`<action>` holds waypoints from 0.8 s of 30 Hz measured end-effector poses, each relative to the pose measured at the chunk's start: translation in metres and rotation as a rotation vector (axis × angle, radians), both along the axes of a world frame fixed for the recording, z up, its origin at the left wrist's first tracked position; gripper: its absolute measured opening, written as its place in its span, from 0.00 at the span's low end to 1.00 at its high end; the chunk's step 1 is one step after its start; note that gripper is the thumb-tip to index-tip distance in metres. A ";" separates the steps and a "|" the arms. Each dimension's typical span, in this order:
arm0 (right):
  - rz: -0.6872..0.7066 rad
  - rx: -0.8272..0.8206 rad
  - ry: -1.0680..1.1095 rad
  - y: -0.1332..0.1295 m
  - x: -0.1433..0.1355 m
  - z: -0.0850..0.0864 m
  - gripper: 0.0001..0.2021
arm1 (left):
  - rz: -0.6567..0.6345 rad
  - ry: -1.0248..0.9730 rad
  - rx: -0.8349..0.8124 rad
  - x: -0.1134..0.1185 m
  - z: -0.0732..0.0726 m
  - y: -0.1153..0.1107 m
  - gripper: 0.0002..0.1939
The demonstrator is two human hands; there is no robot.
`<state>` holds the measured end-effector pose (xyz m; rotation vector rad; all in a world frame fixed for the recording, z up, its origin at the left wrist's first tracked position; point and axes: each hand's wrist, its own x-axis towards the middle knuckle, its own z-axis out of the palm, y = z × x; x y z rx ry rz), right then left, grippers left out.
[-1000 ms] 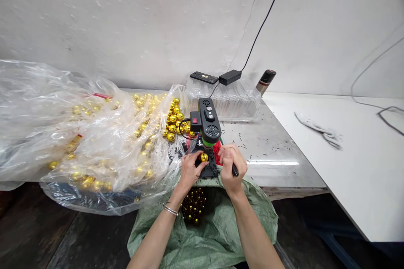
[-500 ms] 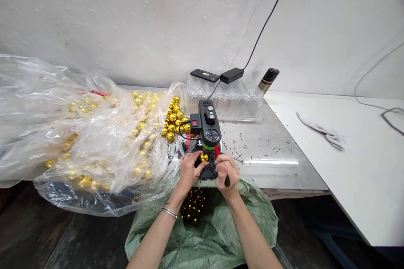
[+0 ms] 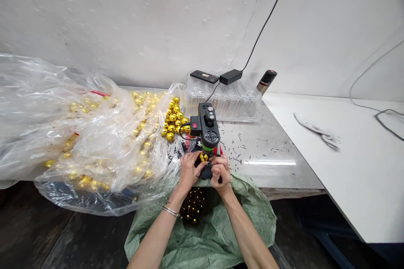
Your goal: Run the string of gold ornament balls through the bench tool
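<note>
My left hand (image 3: 188,170) is closed on a shiny gold ball (image 3: 203,157), thumb and fingers on its left side. The ball sits directly beneath the head of a small black machine (image 3: 209,124) with a green ring and a red switch. My right hand (image 3: 220,172) is wrapped round a dark handle (image 3: 220,179) just right of the ball. Red pieces (image 3: 216,151) lie partly hidden behind my right fingers. Below my hands, an open green sack (image 3: 249,218) holds many gold balls (image 3: 193,206).
Clear plastic (image 3: 104,134) with loose gold balls spreads over the left. Behind the machine stand a clear box (image 3: 249,107), a phone (image 3: 204,76), a power adapter (image 3: 231,77) and a bottle (image 3: 267,81). Small dark bits dot the metal surface (image 3: 268,134). A glove-like cloth (image 3: 318,132) lies right.
My right hand has moved left, closer to the ball, with the dark handle in it. My left hand and the gold ball have stayed in place.
</note>
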<state>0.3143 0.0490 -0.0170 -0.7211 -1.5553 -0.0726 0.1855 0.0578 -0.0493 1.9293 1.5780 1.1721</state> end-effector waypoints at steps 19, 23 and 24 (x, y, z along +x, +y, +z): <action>0.028 -0.261 0.222 -0.017 -0.008 0.082 0.17 | 0.094 -0.086 0.135 -0.040 0.024 -0.016 0.19; 0.003 -0.255 0.193 -0.017 -0.007 0.079 0.17 | 0.336 -0.157 0.014 -0.062 0.034 0.054 0.10; -0.002 -0.258 0.188 -0.018 -0.007 0.078 0.17 | 0.341 -0.186 -0.033 -0.067 0.034 0.066 0.08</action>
